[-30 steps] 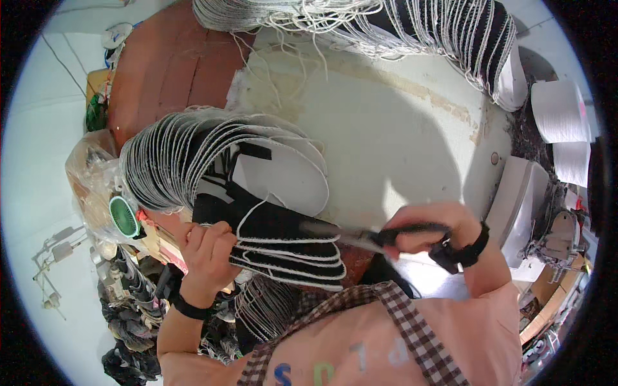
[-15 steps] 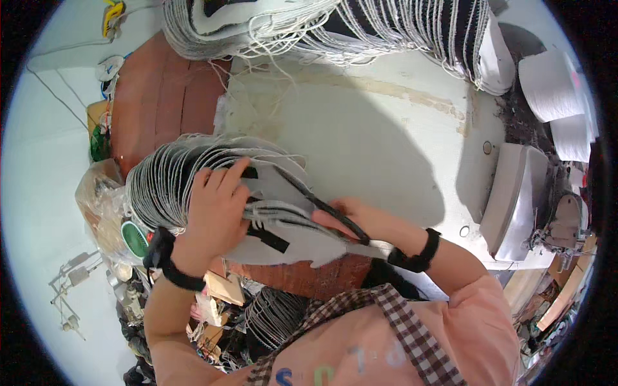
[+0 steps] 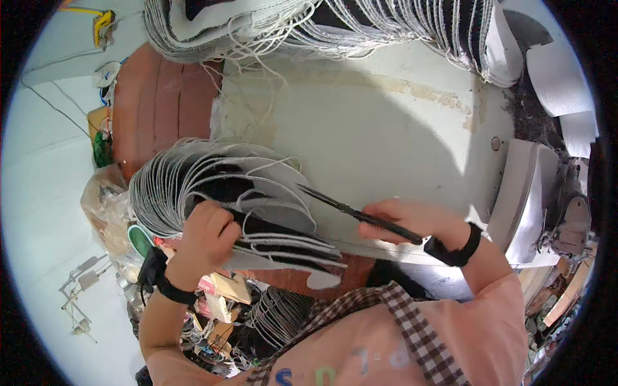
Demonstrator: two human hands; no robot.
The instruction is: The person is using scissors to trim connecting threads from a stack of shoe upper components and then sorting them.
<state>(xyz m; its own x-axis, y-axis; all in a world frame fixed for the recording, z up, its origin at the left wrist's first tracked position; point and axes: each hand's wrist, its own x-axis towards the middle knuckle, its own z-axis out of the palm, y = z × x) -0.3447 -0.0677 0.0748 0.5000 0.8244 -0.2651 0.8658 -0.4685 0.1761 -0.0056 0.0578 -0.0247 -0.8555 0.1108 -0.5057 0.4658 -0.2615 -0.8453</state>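
My left hand (image 3: pixel 209 235) is closed on the near edges of several pieces in a fanned stack of grey-and-black fabric pieces (image 3: pixel 161 186). These pieces are curved, with pale stitched edges, and their ends spread out to the right of my fingers. My right hand (image 3: pixel 399 222) grips long, dark thread snips (image 3: pixel 354 212). The blades point left and away, over the table and apart from the stack. My curled fingers partly hide the handle.
A larger row of similar edged pieces (image 3: pixel 399 26), trailing loose threads, lies across the far side of the pale table (image 3: pixel 360 122). White thread cones (image 3: pixel 557 77) and a sewing machine (image 3: pixel 570 225) are at the right. A green-rimmed container (image 3: pixel 140 240) sits left of the stack.
My right hand has drawn the snips back to the right, away from the stack. My left hand has moved down toward the near edge, and several pieces have flipped over or fanned out.
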